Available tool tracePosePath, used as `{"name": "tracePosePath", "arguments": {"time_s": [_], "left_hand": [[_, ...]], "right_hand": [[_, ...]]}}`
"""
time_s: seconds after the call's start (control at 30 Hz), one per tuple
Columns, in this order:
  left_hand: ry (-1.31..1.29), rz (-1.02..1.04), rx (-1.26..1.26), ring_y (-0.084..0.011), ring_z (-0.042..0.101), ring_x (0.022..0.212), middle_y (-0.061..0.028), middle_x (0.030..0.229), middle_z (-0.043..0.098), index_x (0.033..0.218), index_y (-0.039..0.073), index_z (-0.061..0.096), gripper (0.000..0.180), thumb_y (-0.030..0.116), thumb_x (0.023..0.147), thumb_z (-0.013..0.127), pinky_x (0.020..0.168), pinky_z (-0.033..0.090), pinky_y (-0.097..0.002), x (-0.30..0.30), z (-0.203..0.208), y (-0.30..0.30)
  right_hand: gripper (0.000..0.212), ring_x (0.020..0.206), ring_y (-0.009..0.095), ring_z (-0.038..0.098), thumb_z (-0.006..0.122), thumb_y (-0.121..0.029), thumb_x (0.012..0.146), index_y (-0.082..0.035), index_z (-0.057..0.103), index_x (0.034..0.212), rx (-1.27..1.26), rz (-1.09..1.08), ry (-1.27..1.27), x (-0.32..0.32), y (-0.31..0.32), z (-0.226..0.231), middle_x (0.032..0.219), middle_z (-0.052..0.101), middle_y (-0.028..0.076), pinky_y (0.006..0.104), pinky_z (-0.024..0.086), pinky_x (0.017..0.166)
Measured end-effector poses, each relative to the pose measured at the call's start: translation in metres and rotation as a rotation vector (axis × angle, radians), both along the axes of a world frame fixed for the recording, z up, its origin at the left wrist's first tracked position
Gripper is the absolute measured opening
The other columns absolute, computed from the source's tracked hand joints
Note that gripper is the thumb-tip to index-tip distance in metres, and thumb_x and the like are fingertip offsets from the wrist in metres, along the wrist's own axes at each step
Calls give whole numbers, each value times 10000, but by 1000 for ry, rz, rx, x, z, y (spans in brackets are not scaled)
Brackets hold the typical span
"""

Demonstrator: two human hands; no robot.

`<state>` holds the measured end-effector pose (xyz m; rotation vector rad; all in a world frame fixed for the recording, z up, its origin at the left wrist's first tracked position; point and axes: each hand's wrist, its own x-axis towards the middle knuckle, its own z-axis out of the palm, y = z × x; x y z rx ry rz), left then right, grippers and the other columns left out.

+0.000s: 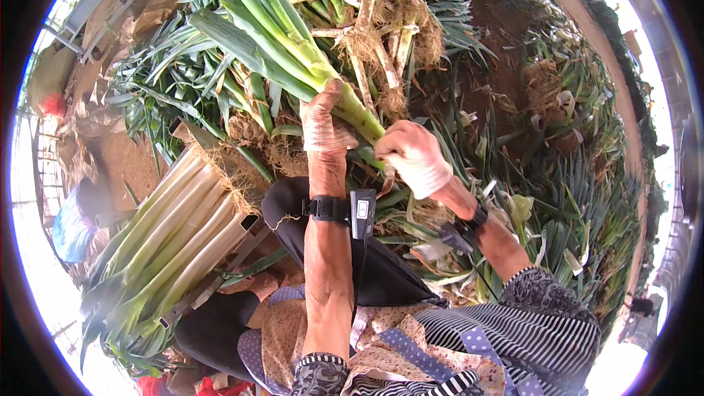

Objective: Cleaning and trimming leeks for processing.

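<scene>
A thick leek (282, 29) slants across the middle, its green leaves fanning toward the far left. My left hand (326, 121) is wrapped around its stalk, with the thumb lying along the top. At the stalk's lower end, my right hand (416, 158) is closed with its fingers curled against the leek. A thin brownish strip hangs beneath these fingers; whether it is peeling skin I cannot tell. Both palms have pale wraps or gloves that leave the fingertips bare. Beyond my hands lies a heap of untrimmed leeks (374, 22) with dirty roots.
Pale leeks (176, 224) lie side by side on a metal-framed stand at my left, roots facing my knee. Leafy scraps (440, 249) and more leeks (579, 205) cover the ground at right. A blue bag (73, 224) sits at the far left.
</scene>
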<state>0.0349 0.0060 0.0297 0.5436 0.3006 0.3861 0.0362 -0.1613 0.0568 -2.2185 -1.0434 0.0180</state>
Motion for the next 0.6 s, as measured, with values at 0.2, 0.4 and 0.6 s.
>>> {"name": "tracePosePath", "arguments": {"time_s": [0.2,0.4,0.6], "left_hand": [[-81,-111,-154,-173,612,721,-41,844,622,1023,55,577,302,185,783,705,690,526,-322,-7,-1,-3],[-124,-19,-53,-158,614,727,-33,851,620,1034,37,570,309,134,776,709,672,531,-301,-3,-1,-12],[-55,29,-90,-178,604,734,-45,892,598,1141,84,511,448,85,751,731,640,536,-326,1,1,1]], "right_hand": [[455,918,255,570,839,-127,507,-31,539,835,90,-141,83,23,34,15,902,586,91,343,466,798],[257,743,278,540,710,-33,614,-78,508,766,108,-73,364,15,27,8,836,535,80,395,440,651],[275,852,283,549,629,-32,651,-107,582,911,-427,161,-54,-59,-39,-30,878,537,91,378,474,688]]}}
